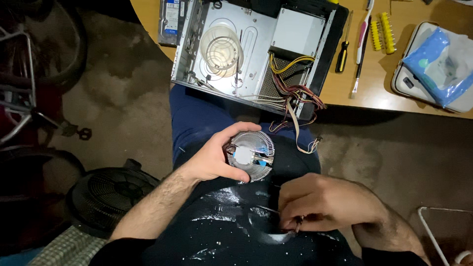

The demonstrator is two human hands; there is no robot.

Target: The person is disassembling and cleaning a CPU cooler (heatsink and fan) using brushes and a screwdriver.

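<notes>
A round metal cooler [250,155] with thin radial fins is held over the lap, below the table edge. It is gripped at its rim by the left hand [214,158], thumb curled over the top and fingers closed beneath. The right hand [322,202] is held lower, against the dark shirt, fingers pinched together on a small dark object [297,222] too small to be made out. Pale smears are seen on the shirt between the hands.

An open computer case [256,49] is laid on the wooden table [384,83], its bundle of coloured wires [295,106] hanging over the edge just above the cooler. A clear plastic tub [220,48] is set inside the case. Beside the case, a black-handled screwdriver [343,45], a toothbrush [362,44] and yellow bit holders [382,33] are laid out. A black fan [113,189] stands on the floor, left of the forearm.
</notes>
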